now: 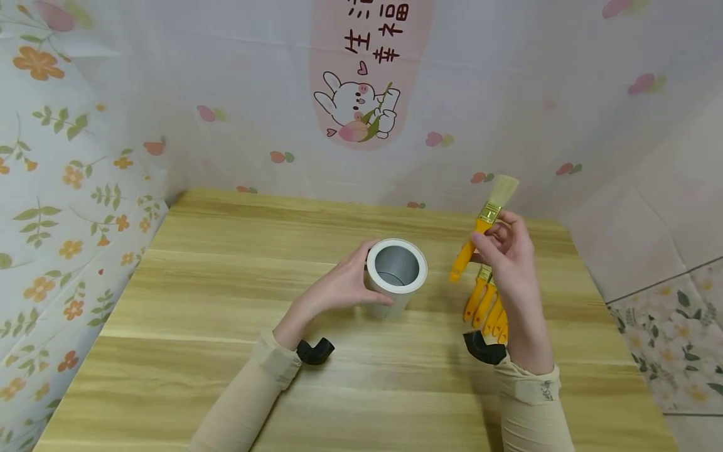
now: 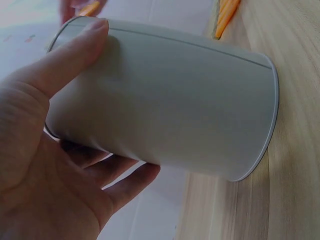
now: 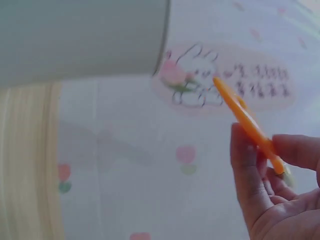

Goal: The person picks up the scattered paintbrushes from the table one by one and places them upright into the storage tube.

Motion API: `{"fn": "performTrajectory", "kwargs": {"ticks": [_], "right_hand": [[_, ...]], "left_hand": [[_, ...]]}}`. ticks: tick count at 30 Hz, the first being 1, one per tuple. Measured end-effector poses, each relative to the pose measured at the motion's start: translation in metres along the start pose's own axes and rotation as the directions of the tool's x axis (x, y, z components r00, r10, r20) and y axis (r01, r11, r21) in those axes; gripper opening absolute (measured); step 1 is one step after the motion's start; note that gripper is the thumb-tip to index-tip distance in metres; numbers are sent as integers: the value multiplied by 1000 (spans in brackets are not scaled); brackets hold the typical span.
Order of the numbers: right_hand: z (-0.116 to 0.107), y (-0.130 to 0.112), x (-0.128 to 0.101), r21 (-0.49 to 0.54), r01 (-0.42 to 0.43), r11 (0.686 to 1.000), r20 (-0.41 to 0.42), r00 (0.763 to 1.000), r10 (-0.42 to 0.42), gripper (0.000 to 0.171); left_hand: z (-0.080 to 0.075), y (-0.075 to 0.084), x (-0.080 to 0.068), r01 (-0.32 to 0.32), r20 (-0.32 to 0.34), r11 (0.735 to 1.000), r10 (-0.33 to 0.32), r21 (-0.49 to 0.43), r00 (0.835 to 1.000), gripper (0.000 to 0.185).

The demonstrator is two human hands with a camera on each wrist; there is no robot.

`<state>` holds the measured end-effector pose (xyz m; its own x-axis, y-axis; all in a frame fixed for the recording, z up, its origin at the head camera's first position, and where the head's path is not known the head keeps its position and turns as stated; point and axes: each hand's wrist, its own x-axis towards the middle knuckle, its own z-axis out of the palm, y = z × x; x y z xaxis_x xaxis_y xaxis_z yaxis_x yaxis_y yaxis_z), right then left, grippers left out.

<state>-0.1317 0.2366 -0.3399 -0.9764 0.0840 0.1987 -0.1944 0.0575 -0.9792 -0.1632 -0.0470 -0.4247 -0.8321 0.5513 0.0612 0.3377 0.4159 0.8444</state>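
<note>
Head view first: the person's left hand (image 1: 343, 287) is wrapped around the side of a white cylindrical cup (image 1: 395, 274), thumb on the near wall and fingers curled behind it. The cup stands on the wooden table (image 1: 226, 326), near the middle, its open mouth facing up and its grey inside showing. From the left wrist camera the grip is plain: the thumb (image 2: 70, 55) lies along the cup's wall up to the rim, the fingers (image 2: 127, 182) cradle the other side, and the cup's base edge meets the tabletop.

The right hand (image 1: 508, 257) is raised just right of the cup, apart from it, pinching a paintbrush (image 1: 482, 229) with an orange handle, a brass-coloured ferrule and pale bristles. The brush is tilted, bristles up and away from the person, handle end pointing down toward the cup. The right wrist camera shows the orange handle held between thumb and fingers (image 3: 245, 165), with the cup's wall (image 3: 80, 37) a short way off.

Below the right hand, more orange-handled brushes (image 1: 487, 307) lie side by side on the table, partly hidden by the wrist. Both forearms wear beige sleeves (image 1: 254, 389), each with a black camera mount at the wrist. Behind the table hangs a pale floral sheet with a cartoon rabbit (image 1: 357, 107) and some red characters.
</note>
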Motion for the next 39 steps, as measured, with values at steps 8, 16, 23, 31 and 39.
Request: {"fn": "performTrajectory", "kwargs": {"ticks": [8,16,23,31,39], "right_hand": [[24,-13,-5,90,147,985,-89,986,-139,24],[36,-3,-5,-11,213,977,10,977,-212,11],[42,10,-8,-325,225,918,117,973,-197,19],[39,15,-9,-520,215,827,199,972,-128,15],[35,21,-6,-612,162,774,267,964,10,18]], "left_hand": [[-2,2,-2,-50,41,997,53,-65,998,107],[0,2,-1,-85,98,993,93,-81,991,106],[2,1,0,-106,146,988,122,-112,982,105],[3,1,3,-108,170,987,127,-118,977,106],[5,0,5,-110,180,987,130,-118,975,105]]}}
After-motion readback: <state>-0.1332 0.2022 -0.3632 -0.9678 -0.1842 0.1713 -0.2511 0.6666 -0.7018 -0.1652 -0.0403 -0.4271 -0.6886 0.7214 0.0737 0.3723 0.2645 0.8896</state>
